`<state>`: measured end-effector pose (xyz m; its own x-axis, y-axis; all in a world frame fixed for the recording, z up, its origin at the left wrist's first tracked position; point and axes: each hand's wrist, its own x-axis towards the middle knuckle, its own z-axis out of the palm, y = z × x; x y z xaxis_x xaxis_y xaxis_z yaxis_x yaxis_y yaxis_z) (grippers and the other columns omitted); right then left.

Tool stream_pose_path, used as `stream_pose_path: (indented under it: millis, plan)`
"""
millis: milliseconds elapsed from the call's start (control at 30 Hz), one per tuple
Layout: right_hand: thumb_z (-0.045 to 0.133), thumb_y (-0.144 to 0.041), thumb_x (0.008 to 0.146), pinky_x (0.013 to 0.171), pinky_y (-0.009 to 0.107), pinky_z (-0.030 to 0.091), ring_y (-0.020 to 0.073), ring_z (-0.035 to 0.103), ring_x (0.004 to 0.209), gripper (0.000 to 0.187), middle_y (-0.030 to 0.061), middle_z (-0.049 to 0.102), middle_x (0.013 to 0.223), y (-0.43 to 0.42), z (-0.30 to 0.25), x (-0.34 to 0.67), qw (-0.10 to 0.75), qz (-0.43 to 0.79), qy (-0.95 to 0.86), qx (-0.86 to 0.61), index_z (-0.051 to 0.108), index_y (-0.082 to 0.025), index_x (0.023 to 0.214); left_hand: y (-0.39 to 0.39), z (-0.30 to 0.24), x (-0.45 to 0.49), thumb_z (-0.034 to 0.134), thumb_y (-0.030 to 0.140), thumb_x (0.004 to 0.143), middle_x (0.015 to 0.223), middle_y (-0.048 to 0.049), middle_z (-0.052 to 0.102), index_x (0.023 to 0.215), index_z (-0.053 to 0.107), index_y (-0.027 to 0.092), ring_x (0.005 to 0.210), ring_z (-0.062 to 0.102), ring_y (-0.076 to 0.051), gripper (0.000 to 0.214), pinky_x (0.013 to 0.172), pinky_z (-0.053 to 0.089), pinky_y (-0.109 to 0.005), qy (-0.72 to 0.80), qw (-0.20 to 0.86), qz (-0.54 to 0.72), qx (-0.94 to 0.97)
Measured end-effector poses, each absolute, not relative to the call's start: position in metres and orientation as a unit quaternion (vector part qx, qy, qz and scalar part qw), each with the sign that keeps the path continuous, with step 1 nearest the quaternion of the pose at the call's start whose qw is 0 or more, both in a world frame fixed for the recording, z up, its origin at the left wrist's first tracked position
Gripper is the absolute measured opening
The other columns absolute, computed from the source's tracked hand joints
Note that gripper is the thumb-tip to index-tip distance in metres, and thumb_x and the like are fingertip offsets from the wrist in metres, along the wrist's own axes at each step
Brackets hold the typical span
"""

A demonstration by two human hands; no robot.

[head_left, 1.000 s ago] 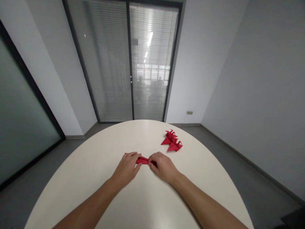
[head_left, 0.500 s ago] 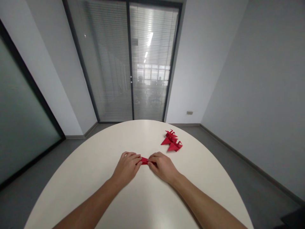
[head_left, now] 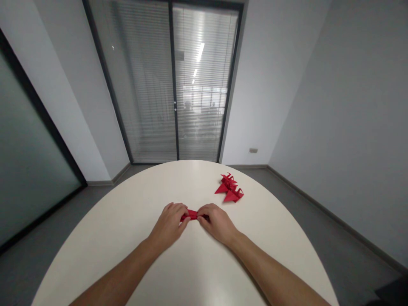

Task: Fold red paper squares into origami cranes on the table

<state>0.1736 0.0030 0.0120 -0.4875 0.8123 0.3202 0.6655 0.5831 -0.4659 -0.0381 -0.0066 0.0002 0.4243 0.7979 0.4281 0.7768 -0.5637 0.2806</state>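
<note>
Between my two hands, low on the white table, lies a narrow piece of folded red paper [head_left: 192, 214]. My left hand [head_left: 172, 219] has its fingers and thumb around the paper's left end. At the other end, my right hand [head_left: 217, 221] pinches the paper between thumb and fingertips. Both ends of the paper are partly hidden by my fingers. Beyond my right hand, several folded red paper cranes [head_left: 228, 187] stand close together, overlapping.
The white round table [head_left: 134, 221] curves away on every side. Behind its far edge stands a glass door with blinds [head_left: 204, 127]. Grey walls rise left and right, and a dark object [head_left: 393, 291] shows at the lower right corner.
My left fingers have shifted slightly on the paper's left end, and more of its red folds show there. My right hand stays in place. The cranes have not moved.
</note>
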Motion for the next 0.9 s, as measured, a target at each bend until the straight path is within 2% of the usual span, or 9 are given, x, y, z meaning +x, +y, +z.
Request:
stream_pose_path:
  millis: [133, 233, 500, 900]
  plan:
    - [0.054, -0.016, 0.092, 0.089, 0.028, 0.045, 0.0185, 0.063, 0.101, 0.022, 0.0036, 0.074, 0.107, 0.0028, 0.0117, 0.1725, 0.261, 0.137, -0.847, -0.442, 0.075, -0.023, 0.096, -0.0074, 0.0036, -0.0382, 0.055, 0.022, 0.094, 0.102, -0.0045, 0.066, 0.093, 0.062, 0.021, 0.099, 0.06, -0.022, 0.007, 0.105, 0.039, -0.048, 0.455, 0.017, 0.272, 0.848]
    - [0.054, -0.016, 0.093, 0.088, 0.028, 0.046, 0.018, 0.064, 0.098, 0.021, 0.0029, 0.074, 0.1, 0.0029, 0.0115, 0.1725, 0.261, 0.131, -0.85, -0.439, 0.073, -0.023, 0.096, -0.0075, 0.005, -0.0379, 0.055, 0.02, 0.094, 0.099, -0.0041, 0.065, 0.09, 0.062, 0.021, 0.096, 0.059, -0.021, 0.008, 0.103, 0.04, -0.047, 0.447, 0.01, 0.276, 0.851]
    - [0.056, -0.019, 0.093, 0.084, 0.029, 0.046, 0.019, 0.063, 0.094, 0.019, 0.0038, 0.073, 0.099, 0.0035, 0.0097, 0.1742, 0.264, 0.128, -0.837, -0.462, 0.069, -0.023, 0.106, -0.009, 0.0096, -0.0348, 0.057, 0.017, 0.092, 0.091, -0.0028, 0.065, 0.09, 0.06, 0.021, 0.087, 0.059, -0.021, 0.006, 0.081, 0.046, -0.036, 0.456, 0.018, 0.28, 0.845]
    - [0.053, -0.015, 0.094, 0.084, 0.029, 0.045, 0.0187, 0.062, 0.094, 0.02, 0.0039, 0.074, 0.098, 0.0052, 0.0092, 0.1746, 0.255, 0.113, -0.86, -0.427, 0.072, -0.021, 0.1, -0.0085, 0.0055, -0.0366, 0.058, 0.023, 0.093, 0.094, -0.0041, 0.067, 0.095, 0.065, 0.021, 0.089, 0.061, -0.022, 0.007, 0.082, 0.046, -0.036, 0.466, -0.005, 0.242, 0.851]
